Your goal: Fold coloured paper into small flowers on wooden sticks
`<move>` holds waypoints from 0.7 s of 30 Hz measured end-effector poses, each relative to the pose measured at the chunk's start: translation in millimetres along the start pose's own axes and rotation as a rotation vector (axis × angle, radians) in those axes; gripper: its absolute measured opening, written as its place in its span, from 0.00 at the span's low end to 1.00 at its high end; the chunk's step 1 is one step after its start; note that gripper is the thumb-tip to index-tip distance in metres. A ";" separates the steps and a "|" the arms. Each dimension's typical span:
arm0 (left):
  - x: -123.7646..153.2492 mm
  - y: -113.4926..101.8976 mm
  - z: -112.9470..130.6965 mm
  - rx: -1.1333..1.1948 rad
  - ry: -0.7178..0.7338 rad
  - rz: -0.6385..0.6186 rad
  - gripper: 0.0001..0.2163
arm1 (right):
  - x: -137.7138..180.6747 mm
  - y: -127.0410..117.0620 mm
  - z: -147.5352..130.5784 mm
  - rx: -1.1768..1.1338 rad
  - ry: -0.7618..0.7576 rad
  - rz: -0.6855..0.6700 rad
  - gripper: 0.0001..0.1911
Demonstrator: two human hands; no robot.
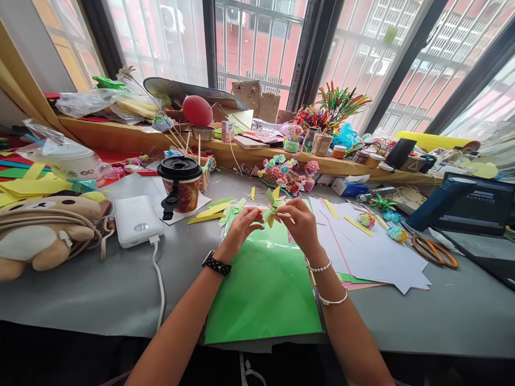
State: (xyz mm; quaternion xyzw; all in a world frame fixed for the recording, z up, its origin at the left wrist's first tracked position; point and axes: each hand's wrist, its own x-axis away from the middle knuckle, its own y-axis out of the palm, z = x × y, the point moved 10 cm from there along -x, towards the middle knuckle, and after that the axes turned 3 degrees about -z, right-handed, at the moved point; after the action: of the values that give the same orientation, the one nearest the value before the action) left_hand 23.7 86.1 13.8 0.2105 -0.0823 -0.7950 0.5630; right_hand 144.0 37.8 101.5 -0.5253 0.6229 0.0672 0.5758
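Note:
A folded paper flower (273,206) in pale green and yellow, with pointed strips sticking out, is held up over a green sheet (267,289). My right hand (298,222) pinches its right side between thumb and fingers. At its left edge, my left hand (241,229) has curled fingers and thumb against a petal; the exact contact is small and hard to see. Cut yellow strips (213,212) and pale green paper pieces lie just beyond my left hand. White paper sheets (362,246) with a few yellow strips lie to the right of my right hand.
Left are a lidded cup (183,187), a white power bank (137,221) with a cable, and a plush bear (44,233). Right are orange-handled scissors (434,252), small paper balls (397,234), and a laptop (483,209) with a dark bottle. A crowded sill (161,142) runs behind.

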 end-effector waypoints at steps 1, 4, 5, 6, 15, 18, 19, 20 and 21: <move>-0.4 -0.6 -5.3 0.044 -0.053 -0.002 0.13 | 0.9 0.4 -1.8 0.020 -0.014 0.006 0.06; 0.0 0.3 -17.3 0.104 -0.178 -0.024 0.15 | 3.6 5.4 -4.8 0.057 -0.030 -0.011 0.08; 0.3 0.1 -19.0 0.111 -0.197 -0.022 0.15 | 4.3 7.9 -5.4 0.062 -0.033 -0.024 0.09; 0.6 -0.6 -19.7 0.119 -0.207 -0.012 0.15 | 4.9 10.3 -5.8 0.064 -0.036 -0.038 0.09; 0.2 1.6 -14.2 0.102 -0.150 -0.021 0.20 | 4.8 17.3 -3.7 -0.031 -0.040 -0.057 0.07; 0.3 4.2 -12.3 0.053 -0.136 -0.049 0.24 | 3.5 13.1 1.6 -0.090 -0.003 -0.019 0.06; 0.6 5.1 -11.9 0.043 -0.137 -0.055 0.25 | 3.0 12.0 3.5 -0.102 0.010 -0.011 0.05; 0.9 5.9 -11.7 0.038 -0.140 -0.059 0.25 | 2.6 11.2 5.3 -0.109 0.023 -0.008 0.05; 1.2 6.9 -11.5 0.035 -0.143 -0.066 0.25 | 2.2 11.0 6.8 -0.113 0.033 -0.009 0.05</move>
State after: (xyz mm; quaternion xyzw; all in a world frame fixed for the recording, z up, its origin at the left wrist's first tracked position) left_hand 34.2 83.8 5.6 0.1654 -0.1292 -0.8244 0.5256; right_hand 140.9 46.1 91.8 -0.5609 0.6251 0.0911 0.5351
